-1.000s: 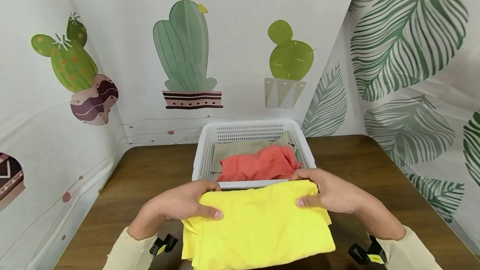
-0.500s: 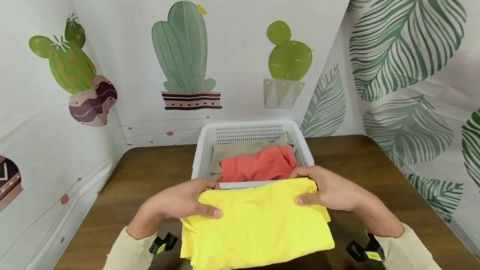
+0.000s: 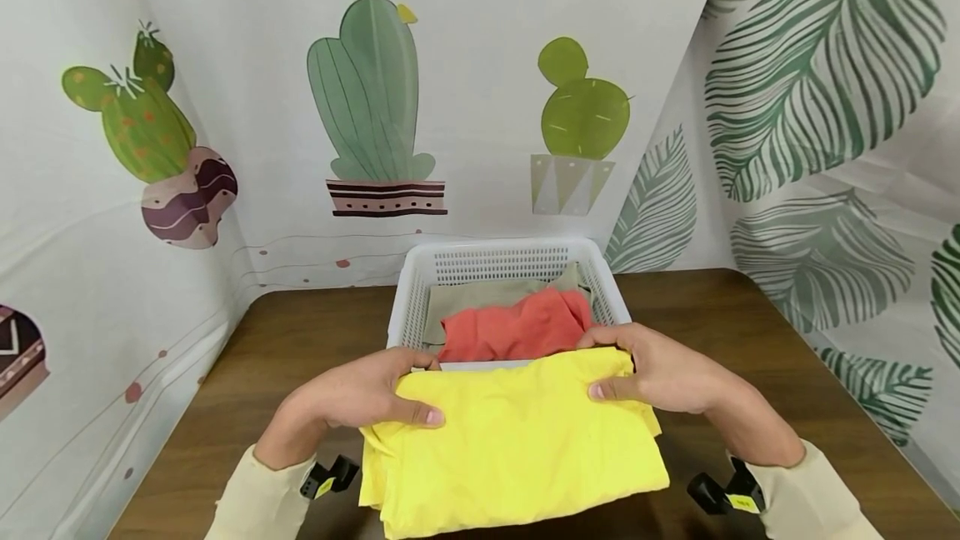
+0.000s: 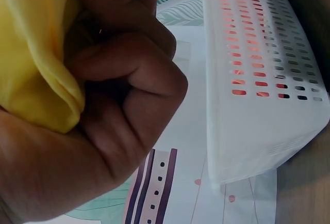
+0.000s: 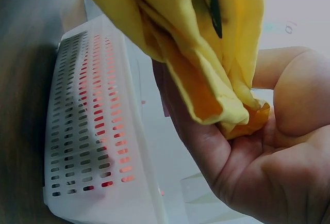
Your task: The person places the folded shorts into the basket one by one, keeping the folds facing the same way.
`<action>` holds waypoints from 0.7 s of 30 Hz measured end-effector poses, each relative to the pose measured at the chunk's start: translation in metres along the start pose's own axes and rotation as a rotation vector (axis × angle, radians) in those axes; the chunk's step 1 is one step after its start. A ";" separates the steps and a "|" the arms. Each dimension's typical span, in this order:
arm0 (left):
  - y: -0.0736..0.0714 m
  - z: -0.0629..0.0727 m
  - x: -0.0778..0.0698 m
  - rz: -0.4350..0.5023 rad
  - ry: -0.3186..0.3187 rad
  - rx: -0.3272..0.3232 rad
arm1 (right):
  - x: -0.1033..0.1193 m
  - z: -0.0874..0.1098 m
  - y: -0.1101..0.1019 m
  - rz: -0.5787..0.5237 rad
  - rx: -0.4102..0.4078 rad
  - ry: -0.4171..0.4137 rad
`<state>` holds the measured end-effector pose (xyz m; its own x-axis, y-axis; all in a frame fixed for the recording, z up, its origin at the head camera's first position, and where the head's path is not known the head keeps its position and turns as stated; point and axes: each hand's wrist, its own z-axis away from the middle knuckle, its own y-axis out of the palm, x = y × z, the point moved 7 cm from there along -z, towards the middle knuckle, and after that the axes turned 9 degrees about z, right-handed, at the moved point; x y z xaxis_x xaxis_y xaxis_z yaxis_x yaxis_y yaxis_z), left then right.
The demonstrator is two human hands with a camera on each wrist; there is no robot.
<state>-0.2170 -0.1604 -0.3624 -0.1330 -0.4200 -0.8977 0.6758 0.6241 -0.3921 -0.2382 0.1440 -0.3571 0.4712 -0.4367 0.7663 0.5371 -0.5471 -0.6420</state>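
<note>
A folded yellow cloth garment [image 3: 517, 448] is held up in front of the basket by both hands. My left hand [image 3: 367, 394] grips its upper left corner, thumb on top; in the left wrist view the fingers [image 4: 149, 69] curl in behind the yellow fabric [image 4: 31, 59]. At the upper right corner my right hand [image 3: 660, 369] pinches the cloth between thumb and fingers. The right wrist view shows layered folds of the yellow garment [image 5: 206, 79] in that grip. Just beyond stands a white perforated plastic basket [image 3: 401, 298], containing a red cloth [image 3: 517, 327] and a grey-beige cloth [image 3: 465, 298].
The basket stands on a dark brown wooden table [image 3: 315, 323], near its back edge. White fabric with printed cacti and leaves [image 3: 487, 107] hangs behind and along the sides. Each wrist carries a small black camera [image 3: 330, 477].
Both hands and the yellow garment have risen slightly in the head view, the garment's top edge now covering more of the basket's front rim. The grip is unchanged.
</note>
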 end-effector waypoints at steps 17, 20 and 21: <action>-0.009 -0.005 -0.009 -0.055 0.039 -0.004 | 0.003 -0.004 -0.008 -0.072 0.012 0.004; -0.010 -0.005 -0.009 -0.061 0.035 -0.005 | 0.002 -0.004 -0.009 -0.074 0.014 0.011; -0.010 -0.006 -0.009 -0.066 0.032 -0.007 | 0.002 -0.004 -0.009 -0.081 0.015 0.014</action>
<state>-0.2266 -0.1591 -0.3510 -0.2004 -0.4391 -0.8758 0.6596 0.6005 -0.4520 -0.2448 0.1453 -0.3500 0.4163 -0.4013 0.8159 0.5836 -0.5701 -0.5782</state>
